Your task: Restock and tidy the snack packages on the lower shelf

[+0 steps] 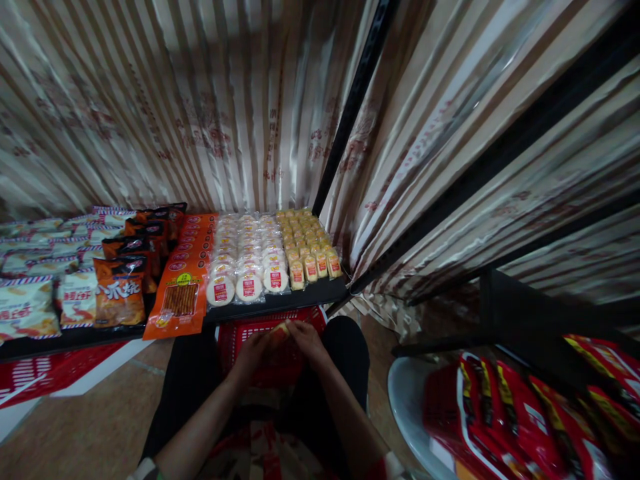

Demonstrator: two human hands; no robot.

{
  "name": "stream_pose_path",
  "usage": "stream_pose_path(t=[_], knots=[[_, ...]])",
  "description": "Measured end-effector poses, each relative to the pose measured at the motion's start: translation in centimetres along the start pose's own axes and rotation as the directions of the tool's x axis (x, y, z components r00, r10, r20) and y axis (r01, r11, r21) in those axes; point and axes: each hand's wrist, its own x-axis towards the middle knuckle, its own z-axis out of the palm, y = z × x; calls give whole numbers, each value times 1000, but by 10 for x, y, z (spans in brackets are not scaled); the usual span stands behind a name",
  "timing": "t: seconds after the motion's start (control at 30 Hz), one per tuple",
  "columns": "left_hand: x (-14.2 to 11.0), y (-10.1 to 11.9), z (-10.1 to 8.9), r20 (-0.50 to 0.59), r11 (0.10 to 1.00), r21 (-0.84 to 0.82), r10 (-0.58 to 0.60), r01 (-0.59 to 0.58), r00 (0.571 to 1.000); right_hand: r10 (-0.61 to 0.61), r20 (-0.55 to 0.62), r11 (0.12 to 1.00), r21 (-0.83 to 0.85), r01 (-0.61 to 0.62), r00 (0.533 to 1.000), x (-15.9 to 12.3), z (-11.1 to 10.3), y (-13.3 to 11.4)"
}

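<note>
My left hand [253,353] and my right hand [306,340] meet over a red plastic basket [235,337] that rests between my knees. Together they pinch a small yellowish snack packet [280,329], fingers closed around it. Just beyond the basket, a low black shelf [280,303] carries rows of small yellow packets [310,250] at its right end, round white cakes in clear wrap [247,257] in the middle, and orange stick-snack bags [185,280] beside them.
Further left on the shelf lie dark orange chip bags [123,290] and pale striped bags [30,307]. Striped curtains hang behind. A black rack post [355,107] rises at the corner. Red packets [520,420] and a white stool [405,400] sit at the lower right.
</note>
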Motion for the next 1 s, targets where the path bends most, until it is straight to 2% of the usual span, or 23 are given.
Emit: stream_pose_path(t=[0.13,0.27,0.37,0.57,0.63,0.7,0.83,1.0], knots=[[-3,6,2,-6,998,-46,-51,51,999,5,-48,1000,23,-4,999,-2,2,9],[-2,10,5,-93,999,-11,-46,45,995,27,-94,999,26,-25,995,-1,6,20],[-1,11,6,-113,998,49,37,-31,993,32,-115,999,1,-32,993,-1,6,26],[-3,22,10,-2,971,143,195,-193,981,15,-134,996,-87,-27,991,-6,3,25],[-5,29,13,40,961,168,216,-220,976,-44,-156,989,-145,21,987,-10,1,22],[-7,37,17,66,948,206,233,-242,970,-168,-195,959,-260,114,966,-14,-1,17],[-8,52,26,114,907,296,276,-298,954,-417,-250,848,-452,276,874,-20,-7,5],[-3,67,37,177,823,441,311,-358,934,-590,-242,750,-517,413,770,-22,-11,1]])
